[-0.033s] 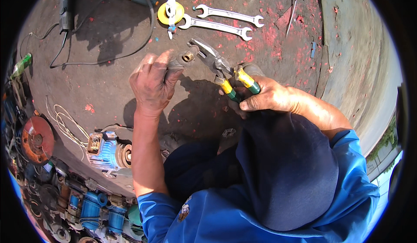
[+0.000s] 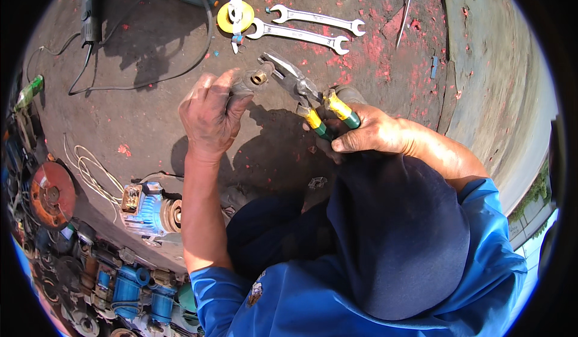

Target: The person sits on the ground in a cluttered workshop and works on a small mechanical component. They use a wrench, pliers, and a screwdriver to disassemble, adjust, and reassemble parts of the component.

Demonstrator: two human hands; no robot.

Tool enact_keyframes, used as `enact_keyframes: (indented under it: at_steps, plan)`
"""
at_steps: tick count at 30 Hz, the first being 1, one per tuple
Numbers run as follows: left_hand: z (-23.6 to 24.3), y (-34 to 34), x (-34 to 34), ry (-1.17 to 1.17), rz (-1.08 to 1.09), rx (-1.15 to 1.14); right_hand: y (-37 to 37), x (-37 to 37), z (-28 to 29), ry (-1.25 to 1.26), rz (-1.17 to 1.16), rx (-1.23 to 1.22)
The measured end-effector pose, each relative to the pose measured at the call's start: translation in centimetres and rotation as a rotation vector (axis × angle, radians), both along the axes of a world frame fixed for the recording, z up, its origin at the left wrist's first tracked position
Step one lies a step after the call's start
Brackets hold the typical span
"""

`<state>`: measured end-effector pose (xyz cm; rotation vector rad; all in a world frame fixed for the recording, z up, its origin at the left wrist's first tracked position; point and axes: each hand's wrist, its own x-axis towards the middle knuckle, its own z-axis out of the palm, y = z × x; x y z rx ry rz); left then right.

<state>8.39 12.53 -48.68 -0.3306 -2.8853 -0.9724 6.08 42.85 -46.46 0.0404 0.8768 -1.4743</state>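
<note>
Closed fingers of my left hand [image 2: 211,111] pinch a small dark metal fitting [image 2: 260,77] with a brass-coloured hollow end. My right hand [image 2: 367,131] is wrapped round the green and yellow handles of combination pliers [image 2: 304,90]. The plier jaws are spread, their tips right beside the fitting; whether they touch it I cannot tell. Beyond the hands lie two open-ended spanners [image 2: 316,20] and a yellow tape roll [image 2: 235,17].
A blue electric motor [image 2: 144,210] sits left of my left forearm. At the far left lie a black power tool [image 2: 91,12] with a looping cable and an orange-handled screwdriver [image 2: 192,0]. Another screwdriver [image 2: 406,15] lies far right. Motors and scrap parts [image 2: 126,289] crowd the lower left.
</note>
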Motion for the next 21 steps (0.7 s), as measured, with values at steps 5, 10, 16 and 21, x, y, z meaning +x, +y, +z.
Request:
enact_keyframes:
  at_steps: [5,10,16,21]
  plan:
    - [-0.2,0.6,0.4,-0.051,0.084,0.085,-0.3,0.0,0.0,-0.072,-0.047,-0.019]
    - [-1.7,1.4,1.3,-0.044,0.11,0.181,-0.4,-0.2,0.5,-0.075,0.001,0.007]
    - [-0.4,0.1,0.5,-0.027,0.047,0.037,-0.3,-0.4,0.3,-0.064,0.026,-0.006]
    - [-0.8,0.3,0.7,0.08,0.038,0.007,-0.5,-0.2,0.3,-0.123,-0.002,-0.079]
